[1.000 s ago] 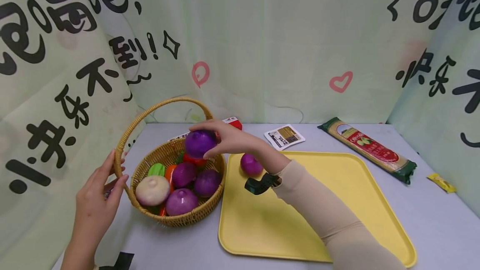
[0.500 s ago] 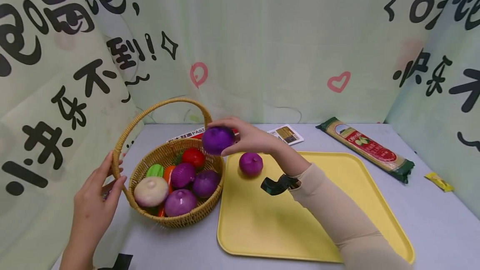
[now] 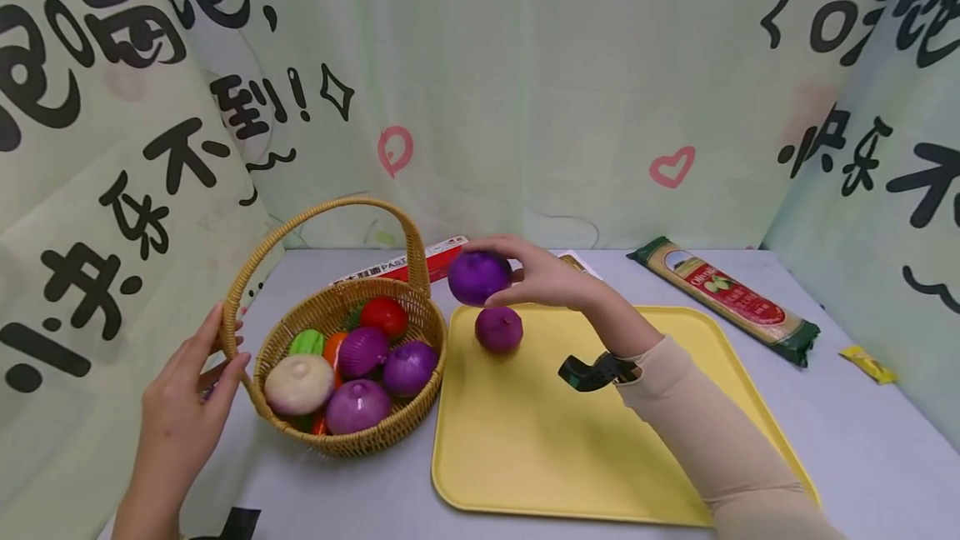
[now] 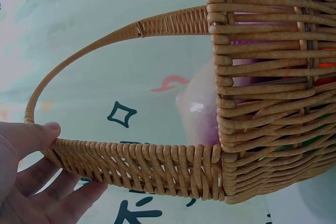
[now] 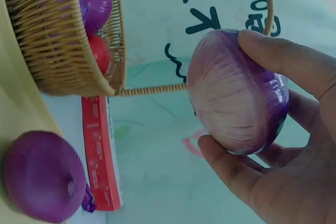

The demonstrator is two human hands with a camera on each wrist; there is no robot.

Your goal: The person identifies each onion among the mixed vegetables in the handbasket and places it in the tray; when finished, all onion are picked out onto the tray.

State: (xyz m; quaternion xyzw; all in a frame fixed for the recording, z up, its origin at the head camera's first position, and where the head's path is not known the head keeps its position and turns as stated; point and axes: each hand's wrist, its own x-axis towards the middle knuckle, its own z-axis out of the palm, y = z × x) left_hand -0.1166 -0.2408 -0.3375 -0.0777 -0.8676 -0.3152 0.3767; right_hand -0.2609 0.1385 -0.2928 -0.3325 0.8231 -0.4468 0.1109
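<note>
My right hand (image 3: 543, 273) grips a purple onion (image 5: 231, 93) between thumb and fingers, in the air above the far left corner of the yellow tray (image 3: 585, 440). Just below it another purple onion (image 3: 498, 329) sits on that tray. On the left, my left hand (image 3: 183, 394) holds the handle (image 4: 142, 158) of a wicker basket (image 3: 360, 440), thumb on one side and fingers on the other. Inside the basket are several purple onions, a whitish onion (image 3: 300, 383), a red tomato (image 3: 385, 317), and green and orange pieces partly hidden beneath.
Behind the basket lies a red and white pasta box (image 3: 442, 257). A green-ended pasta packet (image 3: 723, 294) lies at the back right, near a small yellow packet (image 3: 867, 363). A card (image 3: 579, 263) behind the tray is partly hidden by my right hand. Printed curtains enclose the table.
My right hand has carried the purple onion rightward from above the basket to above the tray's far left corner. The left hand stays on the basket handle.
</note>
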